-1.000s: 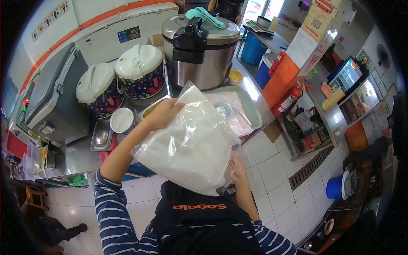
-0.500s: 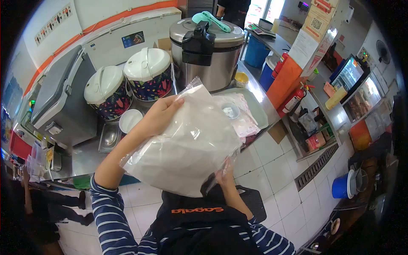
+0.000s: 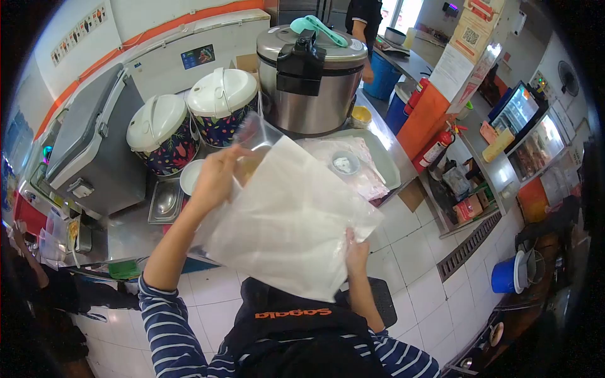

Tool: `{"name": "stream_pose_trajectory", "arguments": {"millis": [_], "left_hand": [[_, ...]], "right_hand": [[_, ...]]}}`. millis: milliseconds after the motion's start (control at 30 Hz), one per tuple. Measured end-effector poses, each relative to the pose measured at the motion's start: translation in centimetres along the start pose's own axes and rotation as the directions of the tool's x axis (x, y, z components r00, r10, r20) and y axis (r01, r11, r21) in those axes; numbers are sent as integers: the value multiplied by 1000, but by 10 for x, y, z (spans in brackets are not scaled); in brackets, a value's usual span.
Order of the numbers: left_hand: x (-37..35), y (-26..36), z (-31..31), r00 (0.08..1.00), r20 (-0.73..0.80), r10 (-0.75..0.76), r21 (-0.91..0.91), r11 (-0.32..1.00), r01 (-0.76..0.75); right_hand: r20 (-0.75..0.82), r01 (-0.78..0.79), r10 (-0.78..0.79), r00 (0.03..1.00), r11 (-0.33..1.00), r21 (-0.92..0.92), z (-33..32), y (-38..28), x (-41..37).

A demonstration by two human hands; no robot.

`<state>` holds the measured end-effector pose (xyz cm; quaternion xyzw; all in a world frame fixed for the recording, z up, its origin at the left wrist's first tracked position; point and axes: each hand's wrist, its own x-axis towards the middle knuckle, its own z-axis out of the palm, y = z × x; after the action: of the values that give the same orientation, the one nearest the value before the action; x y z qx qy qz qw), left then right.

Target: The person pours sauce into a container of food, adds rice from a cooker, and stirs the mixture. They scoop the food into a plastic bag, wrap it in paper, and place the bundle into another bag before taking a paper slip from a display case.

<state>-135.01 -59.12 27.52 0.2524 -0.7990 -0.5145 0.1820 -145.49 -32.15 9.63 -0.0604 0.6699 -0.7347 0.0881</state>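
Note:
A flat square of white paper sheets (image 3: 293, 217) is held out in front of my body, above the floor and the counter's near edge. My left hand (image 3: 217, 173) pinches a clear plastic bag (image 3: 258, 135) at the upper left of the sheets; the film there is smeared by motion. My right hand (image 3: 357, 252) grips the sheets at their lower right edge, thumb on top. Just beyond the sheets, a small clear cup with white contents (image 3: 345, 162) sits on a pink-and-white plastic packet (image 3: 365, 179), on a pale green tray (image 3: 389, 160).
A large steel rice cooker (image 3: 309, 94) with a mint-green scoop (image 3: 318, 30) on its lid stands at the back. To its left are two flower-patterned pots (image 3: 224, 120) and a grey cooler box (image 3: 94, 145). One person (image 3: 362, 25) stands behind the cooker, another (image 3: 38, 277) at far left.
The plastic that covered the sheets has shifted to the left with my left hand. My right hand has moved up and right along the edge. The person behind the cooker has come further into view.

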Motion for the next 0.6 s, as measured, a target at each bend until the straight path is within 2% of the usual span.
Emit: {"name": "stream_pose_trajectory", "arguments": {"millis": [33,67,100,133,200,233,267,300,333,367,400,433,467,533,567,600], "left_hand": [[6,-13,-8,984,-131,120,25,993,-118],[13,-28,-19,937,-254,240,65,971,-231],[6,-18,-37,941,-294,167,67,986,-154],[6,-23,-56,915,-334,226,118,973,-198],[-5,-23,-87,876,-401,267,242,953,-180],[-19,-14,-94,879,-462,121,104,991,-82],[-23,-25,-107,855,-498,143,124,988,-93],[-22,-59,-132,853,-472,221,98,975,-198],[-35,-51,-137,861,-447,244,58,968,-245],[-46,-28,-130,825,-424,373,241,925,-295],[-52,-21,-118,768,-471,435,241,900,-362],[-57,-19,-116,816,-491,304,317,935,-158],[-60,-17,-107,767,-162,621,-82,766,-637],[-58,-41,-85,797,113,594,-127,804,-581],[-60,-50,-64,921,265,286,665,637,-390],[-56,-34,-22,981,189,34,413,904,-111]], "right_hand": [[0,60,-61,998,990,-127,-12,-2,8],[13,25,-23,1000,989,-149,-26,-4,16],[22,-10,13,1000,985,-171,-43,-7,25],[23,-42,48,999,980,-194,-59,-10,33],[-31,-94,88,996,947,-308,-90,-20,47],[-65,-128,112,992,923,-362,-105,-24,52],[-76,-101,77,994,913,-396,-124,-23,59],[-82,-77,45,996,899,-431,-143,-19,67],[-82,-52,16,997,882,-468,-153,-18,72],[-119,-42,-24,993,852,-521,-153,-29,71],[-150,-33,-65,987,819,-572,-149,-47,68],[-177,-27,-107,978,783,-622,-146,-57,68],[-156,42,-162,974,814,-580,-149,-57,72],[26,218,-279,960,682,-698,-145,-77,75],[127,306,-321,939,605,-735,-142,-89,77],[180,323,-299,937,548,-772,-140,-96,81]]}}
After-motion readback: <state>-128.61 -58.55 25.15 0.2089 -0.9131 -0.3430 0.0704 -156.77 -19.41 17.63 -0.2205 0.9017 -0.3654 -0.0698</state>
